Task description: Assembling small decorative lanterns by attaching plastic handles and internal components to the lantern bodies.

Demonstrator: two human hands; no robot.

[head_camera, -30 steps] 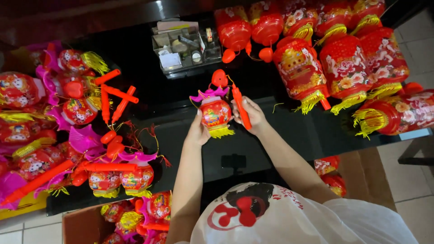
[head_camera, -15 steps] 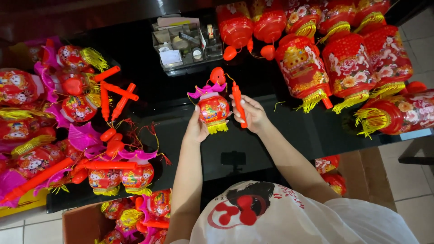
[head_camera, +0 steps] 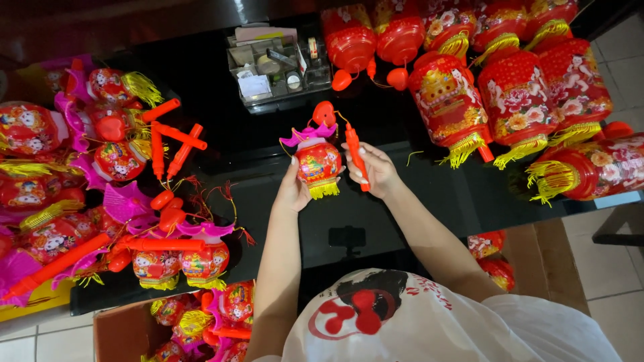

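Observation:
My left hand [head_camera: 293, 190] holds a small red toy lantern [head_camera: 318, 163] with a pink scalloped top and a yellow fringe, upright above the black table [head_camera: 416, 201]. My right hand [head_camera: 373, 169] grips an orange-red handle stick [head_camera: 355, 157] just right of the lantern. A thin wire runs from the stick's top to a red heart-shaped piece [head_camera: 324, 112] above the lantern.
Large red lanterns [head_camera: 510, 87] with yellow tassels crowd the table's right and back. Small lanterns and loose orange sticks [head_camera: 168, 144] pile up at the left. A clear organiser tray [head_camera: 275, 67] sits at the back centre. Cardboard boxes of lanterns [head_camera: 201, 322] stand on the tiled floor.
Both hands stay in place; the lantern has been lowered slightly and turned a little between them.

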